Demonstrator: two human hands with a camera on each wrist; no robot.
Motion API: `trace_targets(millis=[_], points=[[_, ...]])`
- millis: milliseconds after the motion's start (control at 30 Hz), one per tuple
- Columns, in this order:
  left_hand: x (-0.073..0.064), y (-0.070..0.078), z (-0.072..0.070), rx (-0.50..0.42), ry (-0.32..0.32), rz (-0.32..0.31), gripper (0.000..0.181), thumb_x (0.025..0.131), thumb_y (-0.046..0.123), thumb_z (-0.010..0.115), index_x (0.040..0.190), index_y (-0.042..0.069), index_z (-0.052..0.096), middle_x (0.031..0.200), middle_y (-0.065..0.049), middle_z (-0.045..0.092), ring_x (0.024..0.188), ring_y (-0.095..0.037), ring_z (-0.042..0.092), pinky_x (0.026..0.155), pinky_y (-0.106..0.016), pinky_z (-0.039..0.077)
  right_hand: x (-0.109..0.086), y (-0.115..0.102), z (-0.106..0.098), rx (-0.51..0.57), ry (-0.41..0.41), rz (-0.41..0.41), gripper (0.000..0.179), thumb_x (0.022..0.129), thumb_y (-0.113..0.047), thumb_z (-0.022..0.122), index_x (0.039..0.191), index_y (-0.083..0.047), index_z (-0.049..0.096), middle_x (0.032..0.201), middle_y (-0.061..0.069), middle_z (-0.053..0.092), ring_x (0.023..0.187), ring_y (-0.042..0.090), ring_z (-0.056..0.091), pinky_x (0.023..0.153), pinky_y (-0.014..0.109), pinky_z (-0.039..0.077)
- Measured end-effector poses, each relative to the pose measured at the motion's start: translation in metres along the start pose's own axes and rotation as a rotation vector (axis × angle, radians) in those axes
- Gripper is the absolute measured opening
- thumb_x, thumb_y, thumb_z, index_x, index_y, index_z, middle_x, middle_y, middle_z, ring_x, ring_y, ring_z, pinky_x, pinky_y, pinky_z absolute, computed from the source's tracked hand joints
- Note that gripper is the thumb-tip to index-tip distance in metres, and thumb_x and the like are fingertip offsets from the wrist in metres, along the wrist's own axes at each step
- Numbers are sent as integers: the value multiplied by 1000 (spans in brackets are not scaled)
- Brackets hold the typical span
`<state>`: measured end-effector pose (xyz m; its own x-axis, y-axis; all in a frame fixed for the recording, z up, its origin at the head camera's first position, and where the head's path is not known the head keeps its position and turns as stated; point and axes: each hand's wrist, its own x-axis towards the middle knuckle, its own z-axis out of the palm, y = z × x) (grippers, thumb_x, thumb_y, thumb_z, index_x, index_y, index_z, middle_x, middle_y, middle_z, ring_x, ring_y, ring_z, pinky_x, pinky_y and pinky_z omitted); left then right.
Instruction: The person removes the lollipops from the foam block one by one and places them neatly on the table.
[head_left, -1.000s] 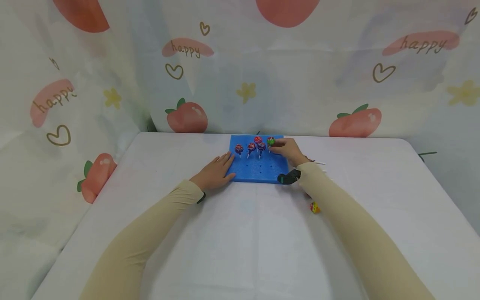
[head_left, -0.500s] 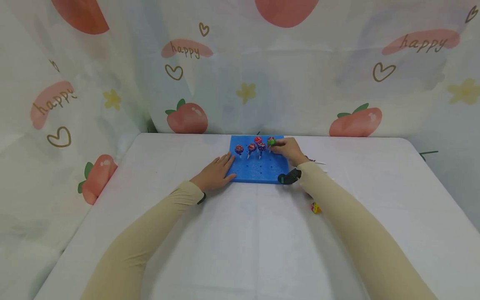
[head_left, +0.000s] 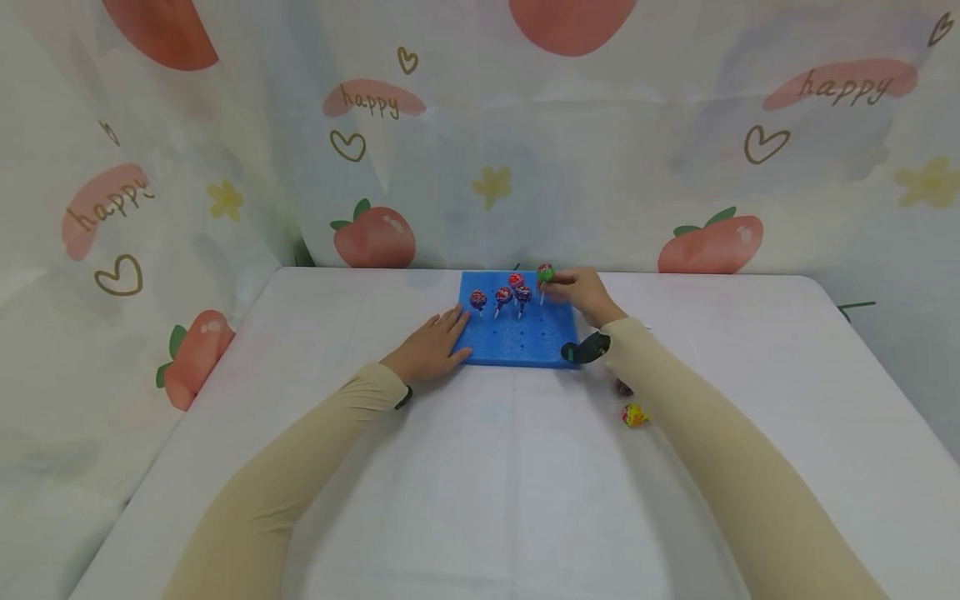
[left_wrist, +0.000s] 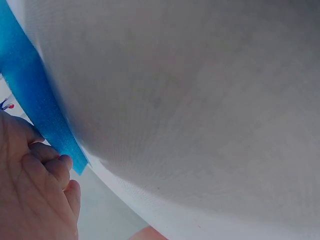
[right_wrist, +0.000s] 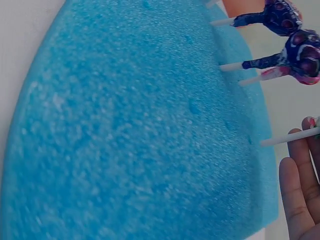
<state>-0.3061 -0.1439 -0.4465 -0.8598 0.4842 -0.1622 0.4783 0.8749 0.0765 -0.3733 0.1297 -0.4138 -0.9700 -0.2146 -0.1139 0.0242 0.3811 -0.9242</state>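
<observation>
In the head view my right hand pinches a green-and-red wrapped lollipop over the back right part of a blue foam board. The right wrist view shows its white stick with the lower end right at the foam, beside the fingertips of the right hand. My left hand rests with spread fingers along the board's left edge. Several wrapped lollipops stand in the board: a red and dark one on the left, a purple one and a pink one near the middle.
On the white table, a yellow lollipop and a dark lollipop lie right of the board, partly behind the right forearm. Small holes dot the board's front half. A printed curtain hangs behind the table.
My right hand and the green lollipop have risen slightly, showing more stick. The right forearm has shifted, uncovering more of the yellow and dark lollipops. My left hand has stayed put.
</observation>
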Motion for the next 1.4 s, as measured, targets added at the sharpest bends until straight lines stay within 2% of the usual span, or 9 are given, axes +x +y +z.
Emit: trace_targets(millis=[233,467,633,800,1033,1400], points=[[0,0,0,-6,7,6,70,99,45,34,151,4,11,159,-15,8,147,-27,12,120,-42,12,-10,-9,-16,-48,-36,-46,35,96,-15,54,125,4,57,125,24,59,117,36,57,107,47,39],[0,-1,2,-15,1,8,70,100,45,32,151,4,9,159,-15,6,147,-27,10,120,-43,12,-22,-20,-37,-134,-64,-67,36,95,-16,56,125,3,58,123,25,60,116,38,57,105,48,41],[-2,-1,1,-26,-1,6,70,100,45,33,151,4,9,159,-15,6,147,-27,10,120,-43,11,-34,-22,-55,-207,-98,-79,35,95,-17,56,123,4,59,121,24,62,114,39,57,106,52,38],[-2,-1,2,-25,8,2,70,100,45,33,151,4,10,159,-15,6,147,-28,11,120,-43,12,-47,-20,-73,-266,-139,-100,33,93,-17,59,118,4,62,116,23,64,110,38,59,104,55,38],[-1,-1,2,-22,8,4,70,99,46,33,151,4,10,159,-14,6,147,-28,12,120,-43,11,-65,-14,-96,-377,-166,-76,34,92,-19,60,119,2,62,111,19,68,108,38,59,103,61,36],[0,-1,2,-20,11,19,70,100,45,34,150,2,11,158,-17,7,147,-29,13,120,-44,13,-88,5,-134,-527,-156,-78,38,93,-23,59,119,4,62,107,21,69,99,31,63,95,56,45]])
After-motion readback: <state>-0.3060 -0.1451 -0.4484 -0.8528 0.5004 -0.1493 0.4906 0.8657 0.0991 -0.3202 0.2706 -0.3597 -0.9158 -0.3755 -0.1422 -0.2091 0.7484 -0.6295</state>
